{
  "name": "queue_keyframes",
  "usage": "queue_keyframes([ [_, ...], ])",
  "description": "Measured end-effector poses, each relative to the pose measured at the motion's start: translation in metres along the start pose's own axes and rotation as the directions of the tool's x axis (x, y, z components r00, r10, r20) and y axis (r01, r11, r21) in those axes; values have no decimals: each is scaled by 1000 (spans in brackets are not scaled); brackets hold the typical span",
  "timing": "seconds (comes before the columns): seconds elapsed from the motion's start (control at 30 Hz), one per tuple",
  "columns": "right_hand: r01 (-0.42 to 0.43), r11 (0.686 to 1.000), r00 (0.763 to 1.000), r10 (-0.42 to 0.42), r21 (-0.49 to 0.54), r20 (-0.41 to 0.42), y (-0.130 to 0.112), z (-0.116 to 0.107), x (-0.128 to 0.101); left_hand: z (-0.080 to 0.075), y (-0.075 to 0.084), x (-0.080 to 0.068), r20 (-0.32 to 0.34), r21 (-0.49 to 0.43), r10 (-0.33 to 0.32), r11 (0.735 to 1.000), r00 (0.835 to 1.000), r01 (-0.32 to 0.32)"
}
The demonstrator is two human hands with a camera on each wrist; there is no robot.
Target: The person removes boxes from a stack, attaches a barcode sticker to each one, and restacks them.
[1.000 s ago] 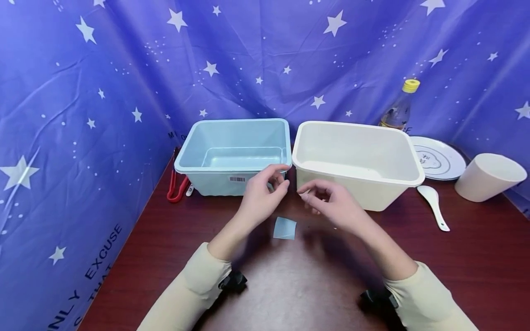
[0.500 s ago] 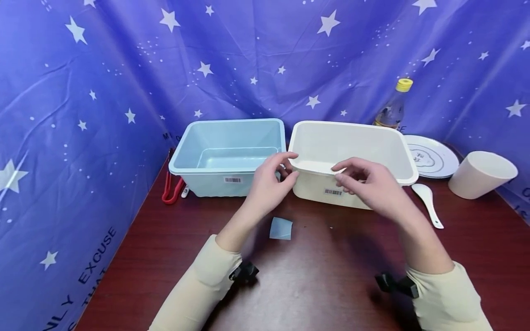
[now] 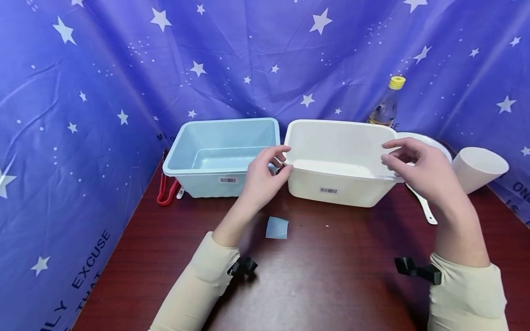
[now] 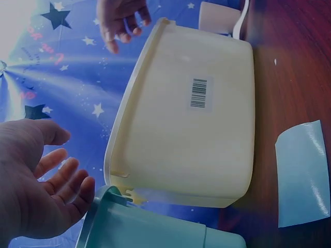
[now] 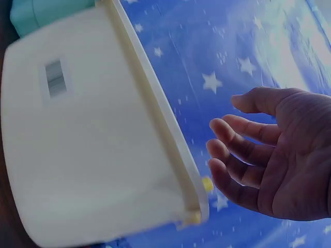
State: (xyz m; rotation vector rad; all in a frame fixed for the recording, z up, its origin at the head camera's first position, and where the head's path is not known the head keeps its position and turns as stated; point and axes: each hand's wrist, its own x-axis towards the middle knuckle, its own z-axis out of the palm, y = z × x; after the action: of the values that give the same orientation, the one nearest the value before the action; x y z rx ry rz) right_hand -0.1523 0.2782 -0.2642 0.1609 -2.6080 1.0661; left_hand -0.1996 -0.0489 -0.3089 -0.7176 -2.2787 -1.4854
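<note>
A white plastic bin [image 3: 348, 186] with a barcode sticker stands beside a pale blue bin [image 3: 204, 184]. My left hand [image 3: 262, 177] is at the adjoining corners of the two bins. In the left wrist view its fingers are loosely bent with nothing between them. Over by the white bin's right front corner is my right hand [image 3: 428, 168]. The right wrist view shows that hand [image 5: 279, 150] relaxed, holding nothing and apart from the rim. A small light blue square sheet [image 3: 276, 228] lies flat on the table in front of the bins.
Red-handled tongs [image 3: 167, 193] and a white marker [image 3: 180, 192] lie left of the blue bin. Behind and right of the white bin are a yellow-capped bottle [image 3: 385, 108], a plate [image 3: 439, 145], a white spoon [image 3: 426, 210] and a tilted white cup [image 3: 476, 170].
My right hand has moved right along the white bin's front, from near its left corner to its right corner. The left hand stays by the adjoining corners. The head view has shifted slightly.
</note>
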Motion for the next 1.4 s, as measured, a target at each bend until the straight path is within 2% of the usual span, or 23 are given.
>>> queue_keyframes([
  [0.27,-135,989,989,138,56,-57,32,-22,1,0,-4,2,-33,18,21,1000,999,-20],
  [0.33,-154,986,987,156,58,-43,40,-25,2,-1,-5,3,-47,19,24,1000,999,-23],
  [0.43,-185,974,982,178,134,58,52,-25,6,-2,-6,3,-69,13,23,1000,997,-23],
  [0.57,-243,940,957,193,239,217,66,-23,12,-4,-9,3,-92,3,16,1000,996,-16],
  [0.67,-256,932,936,173,257,305,74,-22,13,-4,-11,4,-101,15,28,1000,995,-27],
  [0.77,-277,924,902,154,265,404,80,-20,13,-2,-12,4,-86,76,53,996,995,-47],
  [0.83,-283,924,879,141,259,456,82,-19,13,-1,-12,4,-61,156,57,987,997,-46],
  [0.9,-285,930,861,141,234,489,82,-17,12,0,-12,4,-21,270,36,962,999,-29],
  [0.97,-252,945,857,120,206,500,81,-17,11,2,-12,3,27,407,1,913,1000,-11],
  [1.07,-194,967,863,87,167,497,79,-16,9,6,-11,2,97,614,-59,789,994,-14],
  [1.13,-165,973,871,68,160,487,77,-15,8,10,-12,0,135,706,-88,708,987,-34],
  [1.2,-163,975,875,70,154,479,77,-15,7,12,-12,-1,160,756,-111,653,981,-49],
  [1.27,-158,976,874,68,151,480,77,-15,7,14,-11,-3,172,772,-123,634,977,-56],
  [1.33,-151,977,877,64,148,476,78,-15,6,15,-10,-3,176,771,-128,634,976,-56],
  [1.4,-136,978,883,47,159,467,79,-14,6,15,-8,-4,181,760,-128,647,975,-57],
])
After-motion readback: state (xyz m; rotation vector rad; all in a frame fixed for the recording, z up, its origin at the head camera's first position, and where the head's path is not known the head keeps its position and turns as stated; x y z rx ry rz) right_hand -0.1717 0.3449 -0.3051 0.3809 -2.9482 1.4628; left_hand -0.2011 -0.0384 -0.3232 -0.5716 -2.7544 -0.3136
